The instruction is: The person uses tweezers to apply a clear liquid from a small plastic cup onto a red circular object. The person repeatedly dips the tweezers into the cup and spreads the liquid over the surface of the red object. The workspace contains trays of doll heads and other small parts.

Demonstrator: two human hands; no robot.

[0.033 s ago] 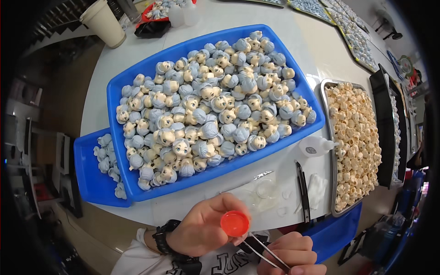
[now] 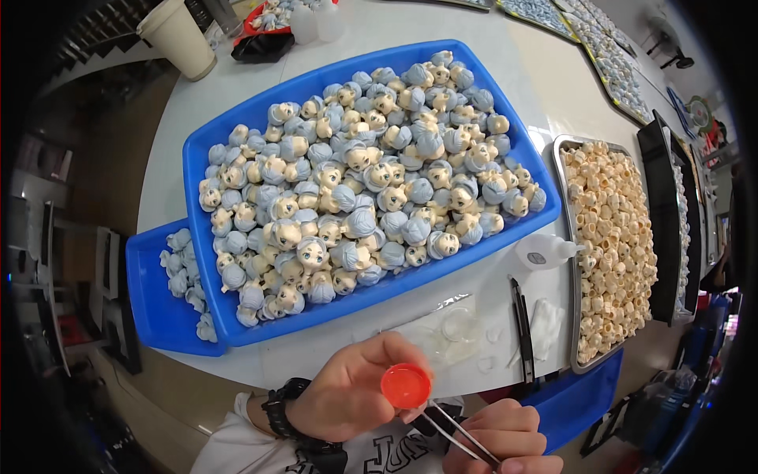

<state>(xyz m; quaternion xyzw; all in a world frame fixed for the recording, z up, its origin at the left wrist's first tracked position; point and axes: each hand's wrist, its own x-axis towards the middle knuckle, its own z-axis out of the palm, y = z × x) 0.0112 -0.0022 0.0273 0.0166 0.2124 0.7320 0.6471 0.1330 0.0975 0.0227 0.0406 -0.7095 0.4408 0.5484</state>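
Note:
Near the lower edge my left hand point(image 2: 347, 395) is closed around a small round red cap point(image 2: 406, 386), its hollow side turned up toward me. To its right, my right hand point(image 2: 501, 438) grips a pair of metal tweezers point(image 2: 462, 438). The tweezer tips reach up to just below the cap, by my left fingertips; whether they pinch anything there is hidden. Beyond my hands stands a big blue bin point(image 2: 379, 288) full of small doll heads point(image 2: 312, 253) with light-blue hair and painted faces.
A smaller blue bin point(image 2: 150, 308) with blue hair pieces sits at the left. On the right are a metal tray point(image 2: 575, 340) of cream-coloured hollow parts point(image 2: 612, 245), a squeeze bottle point(image 2: 545, 251), black tweezers point(image 2: 521, 328) and a clear plastic bag point(image 2: 442, 332). A beige cup point(image 2: 178, 39) stands far left.

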